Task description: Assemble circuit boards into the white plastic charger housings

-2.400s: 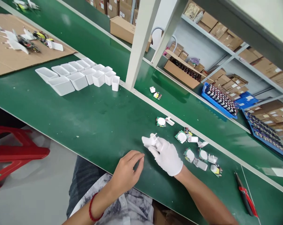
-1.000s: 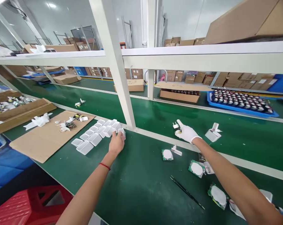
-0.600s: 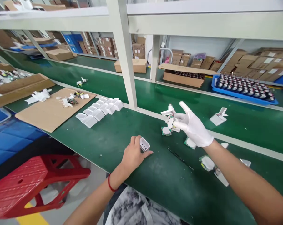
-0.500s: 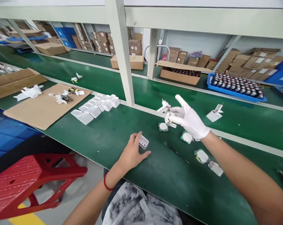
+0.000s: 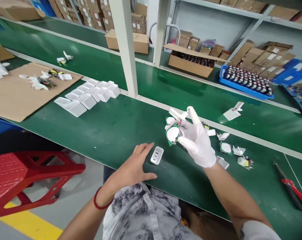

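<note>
A small white plastic case (image 5: 157, 155) with slots in its floor lies on the green bench. My left hand (image 5: 135, 163), bare, rests beside it, thumb and fingers spread and holding nothing. My right hand (image 5: 198, 143) wears a white glove and is closed on a circuit board (image 5: 172, 134) with a round white pad. A white plastic piece (image 5: 178, 114), joined by red wires, sits at the top of that grip. Behind it another padded board (image 5: 169, 120) shows in part. More boards with white parts (image 5: 226, 147) lie right of my right hand.
Rows of white housings (image 5: 90, 93) stand left, by a cardboard sheet (image 5: 23, 90) with loose parts. Red-handled pliers (image 5: 292, 190) lie at right. A post (image 5: 125, 50) rises from the bench. Behind are a blue tray (image 5: 246, 85) of parts and an open carton (image 5: 191, 63).
My right hand has picked up the circuit board and drawn it nearer. My left hand has come off the white case, which has turned slightly. The view has tilted down.
</note>
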